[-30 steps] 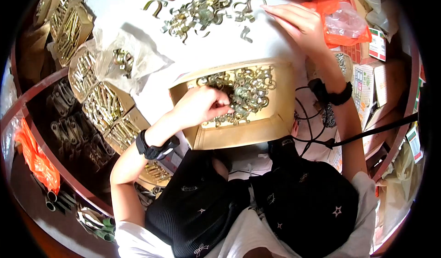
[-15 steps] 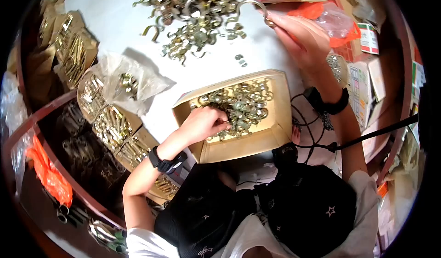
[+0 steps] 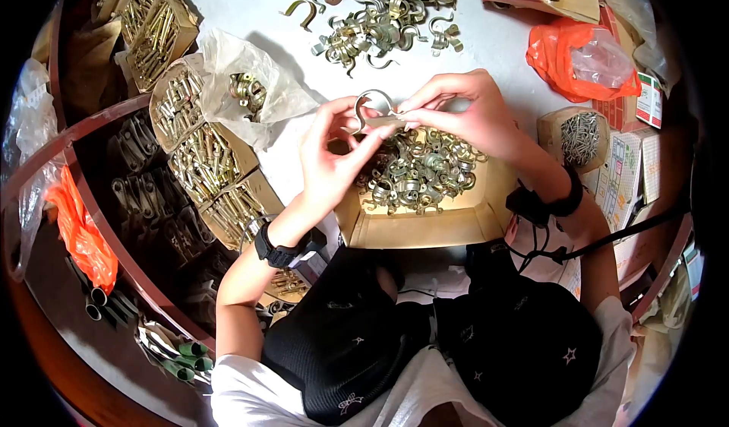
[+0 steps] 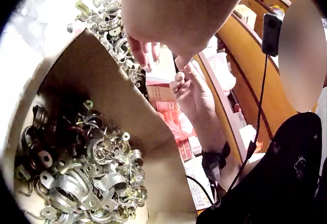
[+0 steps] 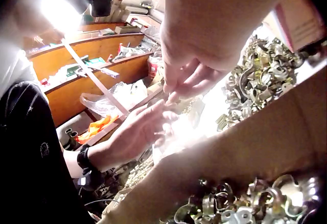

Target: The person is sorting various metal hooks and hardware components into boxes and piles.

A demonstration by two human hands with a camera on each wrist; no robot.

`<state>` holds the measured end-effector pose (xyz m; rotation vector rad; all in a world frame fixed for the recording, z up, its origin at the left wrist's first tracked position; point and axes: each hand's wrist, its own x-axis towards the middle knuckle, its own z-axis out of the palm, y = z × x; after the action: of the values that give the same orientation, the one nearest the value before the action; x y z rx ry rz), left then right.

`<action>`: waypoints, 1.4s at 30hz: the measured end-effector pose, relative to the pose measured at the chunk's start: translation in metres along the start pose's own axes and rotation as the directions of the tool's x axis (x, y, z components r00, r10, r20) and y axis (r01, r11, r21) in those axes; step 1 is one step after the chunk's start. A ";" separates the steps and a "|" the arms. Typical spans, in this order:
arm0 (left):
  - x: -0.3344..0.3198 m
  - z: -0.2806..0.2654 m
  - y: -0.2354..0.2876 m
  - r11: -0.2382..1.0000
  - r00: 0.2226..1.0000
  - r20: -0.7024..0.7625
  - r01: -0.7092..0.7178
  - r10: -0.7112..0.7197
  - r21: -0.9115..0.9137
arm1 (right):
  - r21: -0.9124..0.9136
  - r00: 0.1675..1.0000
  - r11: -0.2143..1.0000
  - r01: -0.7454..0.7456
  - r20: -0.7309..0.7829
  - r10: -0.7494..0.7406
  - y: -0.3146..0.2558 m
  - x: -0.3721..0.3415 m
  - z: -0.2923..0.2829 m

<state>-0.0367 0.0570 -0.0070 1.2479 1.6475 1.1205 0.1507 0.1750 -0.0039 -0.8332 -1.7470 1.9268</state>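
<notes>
A large curved metal pipe clamp (image 3: 370, 94) is held up between the two hands, over the far edge of a cardboard box (image 3: 425, 229). My left hand (image 3: 326, 157) grips its left side between the fingers and thumb. From the right, my right hand (image 3: 474, 119) pinches the clamp's end, fingertips close to the left thumb. Inside the box lie many small metal pipe clamps (image 3: 425, 172), seen up close in the left wrist view. In both wrist views the held clamp is mostly hidden behind the hands.
A pile of pipe clamps (image 3: 380, 28) lies on the white table. At left stand boxes of bolts (image 3: 201, 161) and a clear plastic bag (image 3: 281, 85) of metal parts. To the right are an orange bag (image 3: 550, 62), a box of screws (image 3: 581, 138) and a black cable (image 3: 623, 237).
My right hand has brought the large clamp from the pile back towards the box. My left hand has risen out of the small clamps and now holds the large one too.
</notes>
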 end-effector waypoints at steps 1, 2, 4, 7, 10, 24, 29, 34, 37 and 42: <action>0.000 -0.004 -0.001 0.998 0.999 -0.009 -0.033 0.034 0.054 | 0.021 1.000 1.000 0.016 0.013 -0.016 0.001 0.000 0.002; 0.001 -0.006 0.000 0.992 0.997 -0.017 -0.067 0.069 0.108 | 0.041 0.999 0.999 0.032 0.025 -0.033 0.003 0.000 0.005; 0.002 -0.007 0.002 0.992 0.994 -0.085 -0.064 0.073 0.106 | 0.069 1.000 0.998 0.011 0.020 -0.012 0.005 0.000 0.009; 0.006 -0.025 -0.004 0.786 0.932 0.019 -0.316 0.361 0.532 | -0.089 0.996 0.992 0.090 0.034 -0.087 0.012 0.001 0.014; 0.014 -0.052 -0.025 0.644 0.873 -0.023 -0.342 0.488 0.684 | -0.179 0.993 0.977 0.114 0.026 -0.112 0.019 0.002 0.016; 0.018 -0.138 -0.072 -0.020 0.947 -0.040 0.049 0.320 0.999 | -0.355 0.993 0.927 0.118 0.042 -0.110 0.039 -0.007 0.007; 0.021 -0.135 -0.086 -0.018 0.954 -0.051 0.059 0.294 0.998 | -0.384 0.990 0.912 0.143 0.052 -0.133 0.043 -0.007 0.008; 0.027 -0.134 -0.096 0.004 0.954 -0.045 0.046 0.297 0.999 | -0.387 0.993 0.915 0.117 0.047 -0.108 0.043 -0.007 0.008; 0.027 -0.132 -0.095 0.009 0.960 -0.042 0.041 0.276 0.999 | -0.384 0.993 0.915 0.122 0.045 -0.113 0.044 -0.007 0.008; 0.028 -0.133 -0.093 0.002 0.956 -0.026 0.027 0.292 1.000 | -0.390 0.993 0.913 0.115 0.039 -0.109 0.043 -0.007 0.008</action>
<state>-0.1940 0.0464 -0.0544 2.2356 2.7157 -0.1906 0.1546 0.1590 -0.0451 -0.8262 -2.1815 1.5337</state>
